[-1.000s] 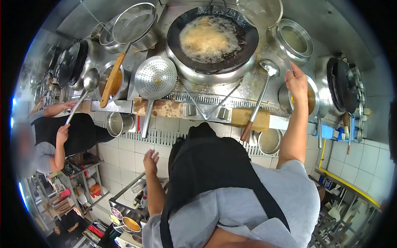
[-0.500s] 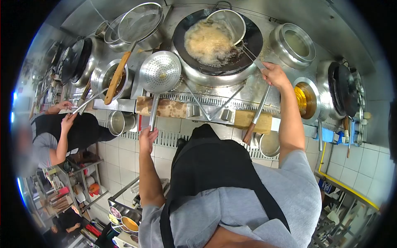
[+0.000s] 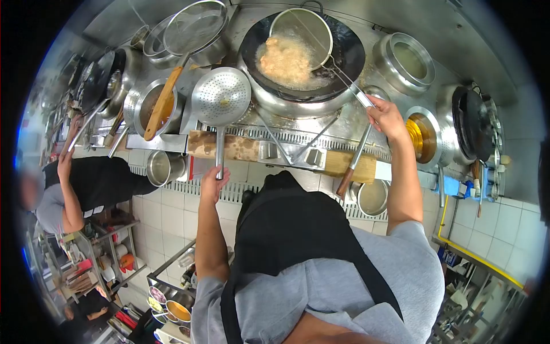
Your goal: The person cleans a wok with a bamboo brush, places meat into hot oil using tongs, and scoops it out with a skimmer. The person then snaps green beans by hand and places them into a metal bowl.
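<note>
My right hand (image 3: 387, 119) is closed round the handle of a fine-mesh strainer (image 3: 301, 38). The strainer's round basket is tilted over a black wok (image 3: 349, 60). Pale, frothing food (image 3: 286, 62), with a few orange-brown pieces at its upper left, fries in bubbling oil there. At the lower left, my left hand (image 3: 212, 184) grips the end of the long metal handle of a perforated skimmer (image 3: 222, 97). The skimmer's bowl lies left of the wok, with small crumbs in it; whether it rests on the stove I cannot tell.
A wooden-handled sieve (image 3: 195, 27) sits on a pot at the back left. On the right are a lidless metal pot (image 3: 405, 63) and a container of yellow oil (image 3: 421, 137). A ladle handle (image 3: 356, 157) crosses the front edge. A co-worker (image 3: 86, 183) works at the left.
The strainer has shifted left and toward me over the wok, my right hand slightly lower. Foam has lessened, showing orange-brown pieces. My left hand moved slightly right. The co-worker's arms have moved left.
</note>
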`<state>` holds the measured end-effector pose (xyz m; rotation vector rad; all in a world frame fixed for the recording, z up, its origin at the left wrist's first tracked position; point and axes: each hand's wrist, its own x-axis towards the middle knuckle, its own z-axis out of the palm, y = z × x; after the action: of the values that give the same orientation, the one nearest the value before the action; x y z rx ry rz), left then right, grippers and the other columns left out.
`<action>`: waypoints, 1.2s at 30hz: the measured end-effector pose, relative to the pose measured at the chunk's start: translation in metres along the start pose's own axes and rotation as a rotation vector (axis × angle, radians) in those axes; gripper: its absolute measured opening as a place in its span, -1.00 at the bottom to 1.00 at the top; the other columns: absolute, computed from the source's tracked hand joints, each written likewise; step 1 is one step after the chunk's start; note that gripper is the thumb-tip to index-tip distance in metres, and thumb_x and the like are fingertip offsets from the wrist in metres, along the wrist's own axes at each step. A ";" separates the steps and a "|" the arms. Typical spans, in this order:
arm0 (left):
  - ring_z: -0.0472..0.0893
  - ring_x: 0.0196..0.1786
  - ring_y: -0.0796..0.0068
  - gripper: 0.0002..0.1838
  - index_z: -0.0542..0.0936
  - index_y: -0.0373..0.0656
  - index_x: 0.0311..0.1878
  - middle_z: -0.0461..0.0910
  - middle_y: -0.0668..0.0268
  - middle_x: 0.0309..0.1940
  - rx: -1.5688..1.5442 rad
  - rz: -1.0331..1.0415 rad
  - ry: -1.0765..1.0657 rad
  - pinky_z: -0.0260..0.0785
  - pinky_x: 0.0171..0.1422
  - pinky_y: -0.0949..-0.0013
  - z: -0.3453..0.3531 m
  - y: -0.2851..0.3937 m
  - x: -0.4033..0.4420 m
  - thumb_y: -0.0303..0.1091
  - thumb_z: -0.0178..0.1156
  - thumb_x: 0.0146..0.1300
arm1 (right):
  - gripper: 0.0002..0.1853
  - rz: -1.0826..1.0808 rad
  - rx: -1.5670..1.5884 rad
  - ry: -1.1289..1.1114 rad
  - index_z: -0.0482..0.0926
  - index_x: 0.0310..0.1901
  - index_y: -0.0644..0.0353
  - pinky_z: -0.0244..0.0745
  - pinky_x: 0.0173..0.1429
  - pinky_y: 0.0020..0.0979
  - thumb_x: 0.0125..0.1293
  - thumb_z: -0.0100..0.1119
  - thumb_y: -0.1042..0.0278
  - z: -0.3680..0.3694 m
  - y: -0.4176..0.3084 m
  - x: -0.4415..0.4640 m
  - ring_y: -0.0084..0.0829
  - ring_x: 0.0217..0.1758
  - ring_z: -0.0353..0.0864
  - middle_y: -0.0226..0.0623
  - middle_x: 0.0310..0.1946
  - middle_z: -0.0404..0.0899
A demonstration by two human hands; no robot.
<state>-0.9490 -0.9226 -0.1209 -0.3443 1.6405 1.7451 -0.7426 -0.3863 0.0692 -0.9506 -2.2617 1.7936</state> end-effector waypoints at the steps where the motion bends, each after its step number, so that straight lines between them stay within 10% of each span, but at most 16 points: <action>1: 0.74 -0.06 0.34 -0.58 0.53 -0.24 0.15 0.70 0.14 -0.02 -0.009 -0.004 -0.004 0.61 0.01 0.36 0.000 -0.001 0.005 -0.16 0.28 0.38 | -0.52 -0.021 -0.019 0.031 0.56 0.37 0.15 0.14 -0.54 -0.56 0.42 0.16 0.41 0.001 0.000 -0.006 -0.72 -0.65 0.25 -0.55 -0.58 0.45; 15: 0.41 -0.65 0.61 -0.82 0.56 -0.17 -0.25 0.50 0.42 -0.57 0.335 0.120 -0.052 0.24 -0.59 0.46 0.026 0.024 -0.019 -0.27 0.27 0.33 | -0.52 -0.109 -0.537 0.417 0.55 0.31 0.31 0.55 0.07 -0.35 0.38 0.17 0.36 -0.014 -0.005 -0.039 -0.39 -0.15 0.70 -0.07 -0.13 0.76; 25: 0.41 -0.65 0.64 -0.84 0.50 -0.19 -0.30 0.50 0.41 -0.58 0.383 0.155 -0.060 0.22 -0.60 0.46 0.047 0.040 -0.078 -0.35 0.26 0.30 | -0.45 0.149 -0.307 -0.018 0.48 0.37 0.38 0.20 -0.64 -0.44 0.37 0.20 0.38 0.025 -0.026 -0.016 -0.61 -0.73 0.32 -0.43 -0.55 0.52; 36: 0.43 -0.65 0.61 -0.83 0.51 -0.21 -0.31 0.49 0.38 -0.58 0.377 0.168 -0.009 0.21 -0.60 0.45 0.081 0.050 -0.087 -0.34 0.26 0.31 | -0.44 0.139 0.098 -0.210 0.35 0.47 0.32 0.05 -0.65 -0.59 0.48 0.16 0.39 0.042 0.017 0.021 -0.73 -0.73 0.18 -0.55 -0.57 0.38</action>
<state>-0.8970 -0.8696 -0.0151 -0.0223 1.9916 1.5051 -0.7712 -0.4083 0.0352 -0.9661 -2.2475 2.1346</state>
